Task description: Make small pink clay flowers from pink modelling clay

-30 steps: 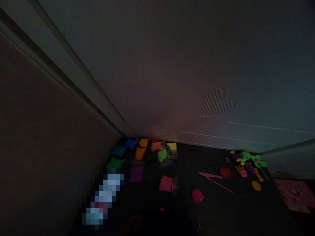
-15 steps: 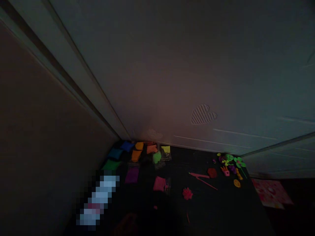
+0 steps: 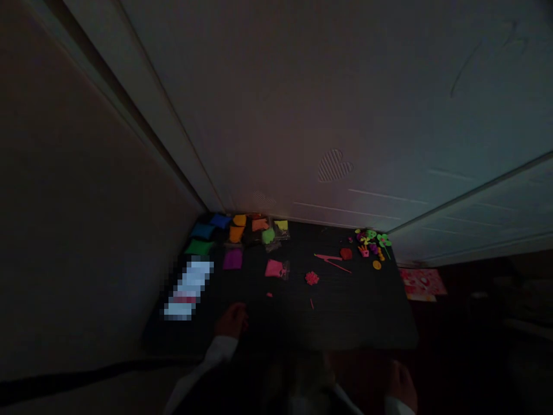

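Head view: at lower centre-left, bare left hand (image 3: pixel 232 320), fingers loosely curled over dark rectangular table (image 3: pixel 367 318), perhaps resting there; cannot tell whether gripping anything. At lower right, bare right hand (image 3: pixel 400 378) off the table, too dark to judge opening or grip. Near the left hand, up and rightward, small pink clay-like lump (image 3: pixel 269 294), probably set within reach.

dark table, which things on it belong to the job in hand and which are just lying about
Probably the job's:
small pink piece, nearest the left hand
matching pink packet
pink ruffled ball

Seemingly just lying about:
yellow packet
yellow-orange disc
green flower
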The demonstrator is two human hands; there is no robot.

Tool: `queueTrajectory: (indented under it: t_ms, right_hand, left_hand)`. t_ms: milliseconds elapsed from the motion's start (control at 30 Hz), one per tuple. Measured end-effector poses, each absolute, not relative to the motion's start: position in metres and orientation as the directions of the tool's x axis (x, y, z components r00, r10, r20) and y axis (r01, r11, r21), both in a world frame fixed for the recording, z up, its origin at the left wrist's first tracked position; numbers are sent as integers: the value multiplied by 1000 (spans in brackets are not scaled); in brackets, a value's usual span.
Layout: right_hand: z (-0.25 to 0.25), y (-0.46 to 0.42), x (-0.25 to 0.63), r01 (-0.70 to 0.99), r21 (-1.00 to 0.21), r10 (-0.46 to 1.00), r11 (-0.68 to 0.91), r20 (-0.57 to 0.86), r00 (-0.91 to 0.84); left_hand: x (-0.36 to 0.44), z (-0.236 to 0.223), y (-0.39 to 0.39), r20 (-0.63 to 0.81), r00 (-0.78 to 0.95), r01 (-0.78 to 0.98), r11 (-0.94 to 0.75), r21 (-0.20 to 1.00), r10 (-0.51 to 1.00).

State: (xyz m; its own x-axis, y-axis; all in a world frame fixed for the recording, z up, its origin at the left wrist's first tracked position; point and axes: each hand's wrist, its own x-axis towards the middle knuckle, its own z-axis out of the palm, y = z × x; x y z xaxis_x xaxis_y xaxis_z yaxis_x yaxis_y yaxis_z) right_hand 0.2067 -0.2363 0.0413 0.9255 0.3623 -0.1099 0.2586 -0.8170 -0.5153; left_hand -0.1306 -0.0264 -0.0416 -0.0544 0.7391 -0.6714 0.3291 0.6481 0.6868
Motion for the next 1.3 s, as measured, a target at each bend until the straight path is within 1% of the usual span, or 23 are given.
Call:
queueTrajectory:
  t_ms: [33, 100, 167, 233, 300, 367, 600, 800, 967, 1300]
  right_hand:
    - [37, -232, 207, 273, -520, 381, -809, -111, 918]
    - [25, -214, 204, 336, -542, 463, -770, -113, 879]
    - [13, -184, 194, 440, -574, 600, -691, -116, 791]
    - [3, -150, 178, 547, -587, 737, -597, -131, 664]
    - [-4, -122, 159, 631, -571, 823, -524, -149, 548]
    - [-9, -104, 141, 689, -534, 860, -490, -170, 480]
    - [-4, -97, 114, 788, -330, 854, -520, -221, 472]
    - [3, -89, 113, 809, -238, 840, -537, -239, 487]
    - [2, -89, 113, 812, -207, 831, -546, -254, 494]
    - [10, -87, 107, 826, -234, 848, -513, -286, 445]
  left_hand:
    - [-130, -42, -26, -667, -55, 327, 645, 691, 743]
    - [-130, -43, -26, -658, -55, 324, 637, 699, 751]
    - [-129, -43, -26, -650, -60, 323, 631, 705, 757]
    - [-128, -42, -26, -647, -63, 325, 629, 707, 760]
    - [-127, -41, -25, -648, -55, 329, 627, 706, 759]
    - [-126, -40, -23, -653, -44, 333, 627, 704, 756]
    - [-127, -29, -14, -693, -14, 338, 655, 676, 721]
    - [-126, -13, -7, -718, 6, 343, 673, 655, 696]
    - [-122, 0, -6, -723, 2, 339, 680, 650, 690]
    - [-117, 20, -15, -691, 4, 303, 657, 690, 723]
